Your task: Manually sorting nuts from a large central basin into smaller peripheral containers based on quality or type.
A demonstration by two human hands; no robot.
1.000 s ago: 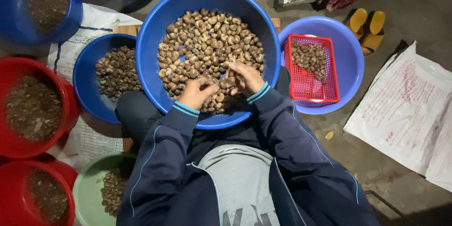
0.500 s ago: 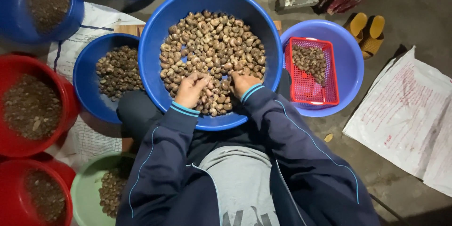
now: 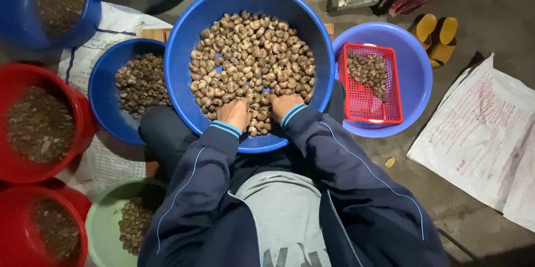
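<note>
The big round blue plastic basin (image 3: 184, 38) sits at centre, holding a heap of pale brown kidney-shaped nuts (image 3: 251, 61). At three o'clock, a lilac plastic bowl (image 3: 415, 77) carries a red mesh plastic basket (image 3: 384, 86). At nine o'clock lies a smaller blue bowl (image 3: 103, 100). At the heap's six o'clock edge, the left hand (image 3: 235, 113) and right hand (image 3: 282, 104) rest palms-down among nuts; whether either pinches one cannot be told.

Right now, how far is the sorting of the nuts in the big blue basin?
Some looks done: the red basket and the smaller blue bowl already hold portions of nuts. In hand: the left hand and the right hand rest in the nuts at the near side of the big blue basin. Left: most of that pile, apparently.
</note>
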